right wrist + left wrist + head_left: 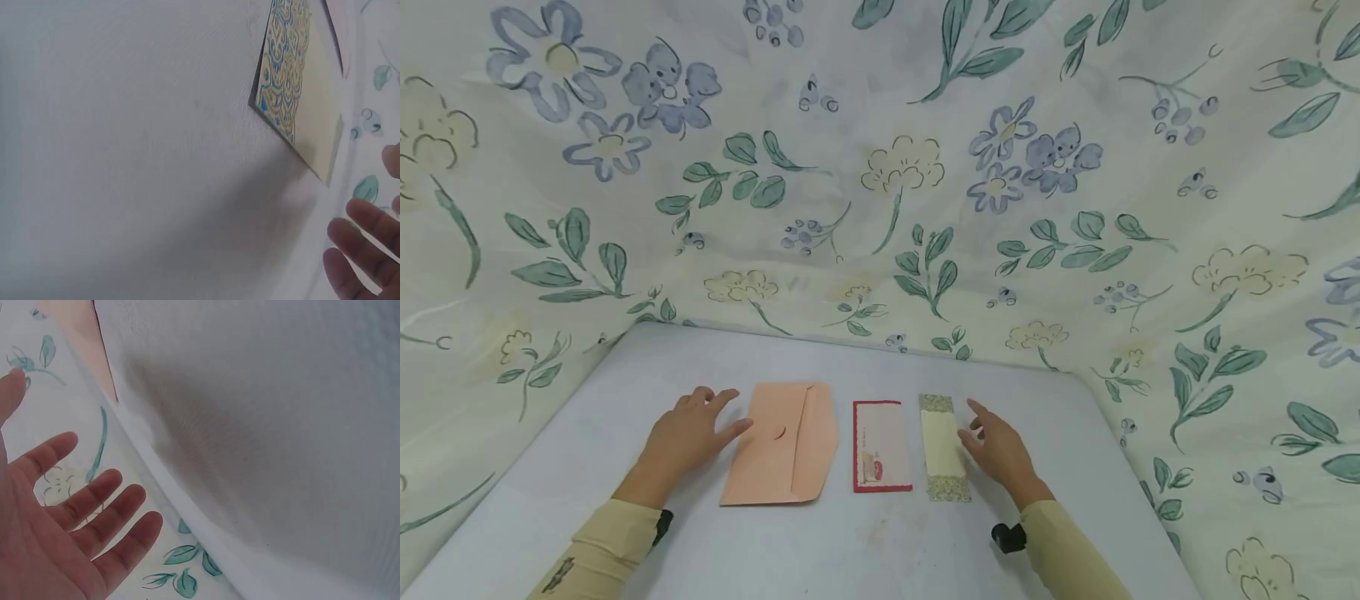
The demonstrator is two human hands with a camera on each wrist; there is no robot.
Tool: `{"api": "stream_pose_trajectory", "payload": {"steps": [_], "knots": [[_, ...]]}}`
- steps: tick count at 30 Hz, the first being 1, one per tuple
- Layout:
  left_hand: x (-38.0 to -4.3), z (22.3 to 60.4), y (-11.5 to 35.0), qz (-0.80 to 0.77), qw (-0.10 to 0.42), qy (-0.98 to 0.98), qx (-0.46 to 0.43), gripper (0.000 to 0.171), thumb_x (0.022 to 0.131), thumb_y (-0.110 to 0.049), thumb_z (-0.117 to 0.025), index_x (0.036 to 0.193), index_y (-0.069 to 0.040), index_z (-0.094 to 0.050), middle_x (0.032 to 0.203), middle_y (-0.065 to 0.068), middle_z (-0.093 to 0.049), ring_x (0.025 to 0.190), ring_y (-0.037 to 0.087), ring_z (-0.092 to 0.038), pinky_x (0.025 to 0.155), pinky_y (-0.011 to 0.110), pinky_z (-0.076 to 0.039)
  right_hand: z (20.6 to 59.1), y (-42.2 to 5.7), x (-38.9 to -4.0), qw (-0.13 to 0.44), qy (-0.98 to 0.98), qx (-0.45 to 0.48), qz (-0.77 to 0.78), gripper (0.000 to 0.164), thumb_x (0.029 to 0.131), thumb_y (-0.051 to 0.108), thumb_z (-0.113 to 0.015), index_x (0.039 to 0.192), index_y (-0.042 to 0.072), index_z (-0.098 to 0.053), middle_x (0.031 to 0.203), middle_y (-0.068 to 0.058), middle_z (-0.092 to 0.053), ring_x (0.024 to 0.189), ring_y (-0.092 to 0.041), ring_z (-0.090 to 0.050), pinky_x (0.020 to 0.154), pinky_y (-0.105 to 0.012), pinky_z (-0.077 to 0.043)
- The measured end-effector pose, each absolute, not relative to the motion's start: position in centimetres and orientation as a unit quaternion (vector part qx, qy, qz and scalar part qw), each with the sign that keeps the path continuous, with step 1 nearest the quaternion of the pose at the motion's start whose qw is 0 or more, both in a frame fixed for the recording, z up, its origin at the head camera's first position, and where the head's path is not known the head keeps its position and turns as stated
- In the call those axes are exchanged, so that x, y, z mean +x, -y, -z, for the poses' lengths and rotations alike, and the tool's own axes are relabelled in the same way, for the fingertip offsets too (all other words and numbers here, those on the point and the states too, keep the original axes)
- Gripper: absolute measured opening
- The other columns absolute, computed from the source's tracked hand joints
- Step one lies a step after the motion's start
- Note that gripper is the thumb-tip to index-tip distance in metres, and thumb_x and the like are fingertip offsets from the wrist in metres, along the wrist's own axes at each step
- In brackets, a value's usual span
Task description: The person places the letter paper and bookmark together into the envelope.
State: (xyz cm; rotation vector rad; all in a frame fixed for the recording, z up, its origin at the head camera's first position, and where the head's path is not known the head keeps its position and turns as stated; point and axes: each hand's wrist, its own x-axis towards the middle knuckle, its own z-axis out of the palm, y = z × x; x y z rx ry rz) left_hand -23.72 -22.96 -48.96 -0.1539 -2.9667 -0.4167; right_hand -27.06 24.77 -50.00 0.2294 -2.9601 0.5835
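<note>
A peach paper envelope [763, 450] with a flap on its right side lies on the table. My left hand [688, 429] is at its left edge, fingers spread and holding nothing; whether the thumb touches the paper I cannot tell. In the left wrist view that hand [69, 531] shows relaxed fingers, with a corner of the envelope [81, 331] above. Right of the envelope lies a white card with a red border [880, 442]. Beside it is a cream card with patterned end bands [942, 446]. My right hand [1000, 446], empty with loose fingers, hovers by its right edge.
The white table [805, 554] runs back to a hanging cloth [850, 208] printed with flowers and leaves, which also flanks it on both sides. Black wrist straps [1009, 537] show at the sleeve ends. Faint brownish marks [883, 533] are on the tabletop near the front.
</note>
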Motion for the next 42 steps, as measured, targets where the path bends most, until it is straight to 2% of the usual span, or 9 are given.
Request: {"api": "stream_pose_trajectory", "payload": {"steps": [8,15,22,30,42], "knots": [[-23.7,48.9,22.7,0.146,0.068,0.986,-0.053,0.065,0.095,-0.053,-0.065,0.134,-0.002,-0.058,0.126,0.034,-0.054,0.110,0.052,-0.055,0.077,0.065,-0.052,49.7,-23.7,-27.1,0.063,0.973,0.095,-0.203,0.056,0.094,0.025,-0.073,0.144,0.008,-0.055,0.096,-0.001,-0.068,0.084,-0.016,-0.064,0.068,-0.033,-0.051],[-23.9,49.1,22.3,0.150,0.067,0.984,-0.064,0.062,0.096,-0.052,-0.064,0.131,-0.001,-0.059,0.127,0.033,-0.055,0.110,0.051,-0.056,0.076,0.064,-0.053,50.2,-22.9,-27.1,0.051,0.970,0.097,-0.217,0.054,0.093,0.023,-0.073,0.142,0.009,-0.057,0.096,0.000,-0.068,0.083,-0.014,-0.062,0.069,-0.032,-0.051],[-23.6,49.0,21.7,0.150,0.061,0.984,-0.070,0.066,0.096,-0.053,-0.064,0.136,-0.001,-0.057,0.127,0.031,-0.055,0.110,0.049,-0.057,0.076,0.063,-0.053,50.5,-22.1,-27.1,0.039,0.966,0.117,-0.227,0.054,0.094,0.021,-0.073,0.143,0.008,-0.056,0.096,0.000,-0.066,0.080,-0.012,-0.059,0.067,-0.032,-0.050],[-23.6,49.1,21.4,0.148,0.064,0.984,-0.077,0.069,0.096,-0.054,-0.063,0.139,-0.001,-0.056,0.128,0.030,-0.055,0.112,0.048,-0.057,0.077,0.062,-0.054,50.3,-20.8,-27.0,0.018,0.966,0.115,-0.232,0.061,0.093,0.024,-0.074,0.147,0.006,-0.050,0.098,0.000,-0.065,0.081,-0.013,-0.059,0.068,-0.030,-0.050],[-23.1,48.4,20.8,0.153,0.057,0.983,-0.085,0.074,0.094,-0.058,-0.063,0.142,-0.001,-0.054,0.127,0.028,-0.056,0.110,0.046,-0.057,0.074,0.059,-0.054,49.9,-18.8,-26.6,0.004,0.963,0.115,-0.242,0.064,0.093,0.026,-0.076,0.148,0.008,-0.050,0.097,0.001,-0.062,0.079,-0.012,-0.056,0.068,-0.029,-0.050]]}}
